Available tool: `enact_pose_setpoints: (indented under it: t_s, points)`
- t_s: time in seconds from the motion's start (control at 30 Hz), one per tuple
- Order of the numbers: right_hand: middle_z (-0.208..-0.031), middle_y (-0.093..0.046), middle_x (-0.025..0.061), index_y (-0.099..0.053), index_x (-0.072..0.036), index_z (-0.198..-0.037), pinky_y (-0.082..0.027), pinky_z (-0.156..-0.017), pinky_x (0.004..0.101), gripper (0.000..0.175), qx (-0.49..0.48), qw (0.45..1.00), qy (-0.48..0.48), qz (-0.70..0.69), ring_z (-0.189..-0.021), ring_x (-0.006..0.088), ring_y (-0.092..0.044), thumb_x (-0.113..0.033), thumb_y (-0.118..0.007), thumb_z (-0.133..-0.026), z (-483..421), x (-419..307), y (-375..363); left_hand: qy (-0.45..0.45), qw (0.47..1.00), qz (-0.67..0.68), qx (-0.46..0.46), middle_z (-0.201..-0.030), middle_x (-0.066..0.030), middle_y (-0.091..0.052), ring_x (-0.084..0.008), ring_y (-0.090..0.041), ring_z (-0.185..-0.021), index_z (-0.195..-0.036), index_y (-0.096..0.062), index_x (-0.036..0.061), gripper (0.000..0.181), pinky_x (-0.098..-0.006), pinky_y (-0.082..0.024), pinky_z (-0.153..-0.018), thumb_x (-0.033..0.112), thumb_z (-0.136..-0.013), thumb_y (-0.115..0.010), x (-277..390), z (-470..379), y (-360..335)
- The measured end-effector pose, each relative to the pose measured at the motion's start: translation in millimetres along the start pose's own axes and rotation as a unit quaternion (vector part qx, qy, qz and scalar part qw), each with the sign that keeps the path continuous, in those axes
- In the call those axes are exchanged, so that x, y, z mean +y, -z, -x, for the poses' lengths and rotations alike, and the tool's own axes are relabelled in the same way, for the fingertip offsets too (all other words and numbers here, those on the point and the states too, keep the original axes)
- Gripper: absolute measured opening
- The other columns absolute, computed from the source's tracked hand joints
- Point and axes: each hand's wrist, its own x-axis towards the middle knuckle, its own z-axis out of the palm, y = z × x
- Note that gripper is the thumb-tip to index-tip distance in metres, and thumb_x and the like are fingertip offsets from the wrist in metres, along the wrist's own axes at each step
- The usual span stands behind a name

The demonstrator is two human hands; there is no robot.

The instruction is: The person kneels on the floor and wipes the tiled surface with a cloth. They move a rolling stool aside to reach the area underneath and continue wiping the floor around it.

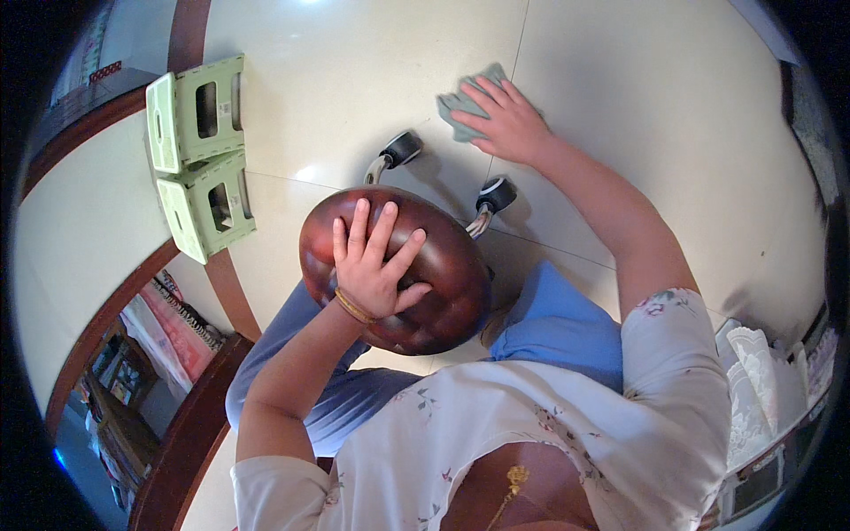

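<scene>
My left hand (pixel 377 265), with a yellow band at its wrist, rests with spread fingers on the shiny dark red-brown padded seat of a wheeled stool (pixel 438 292). Two black casters (pixel 403 149) on metal legs stick out beyond the seat's far side. Ahead and to the right, my right hand (pixel 508 123) lies palm down over a grey-green cloth (pixel 465 109), pressing it flat against the tiled floor (pixel 345 86). Parts of the cloth show around the fingers; its middle is hidden under the hand.
Two light green plastic step stools (pixel 206 123) stand side by side at the left, near a brown door frame (pixel 99 123). My knees in blue trousers (pixel 558 318) flank the seat. White lace fabric (pixel 754 378) covers something at the lower right.
</scene>
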Motion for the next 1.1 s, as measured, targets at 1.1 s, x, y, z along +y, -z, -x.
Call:
enact_pose_setpoints:
  t_s: [1.1]
  points:
    - [-0.152, -0.027, 0.0114, -0.043, -0.031, -0.14, -0.023, -0.111, 0.0511, 0.056, -0.063, 0.997, 0.028, 0.023, -0.14, 0.0325, -0.024, -0.047, -0.055, -0.088, -74, -107, -41, 0.02, 0.999, 0.031, -0.01, -0.142, -0.0118, -0.044, -0.0436, -0.035, -0.132, -0.127, -0.057, 0.0334, 0.061, -0.0659, -0.014, -0.104, 0.064, -0.075, -0.058, 14, 79, -16]
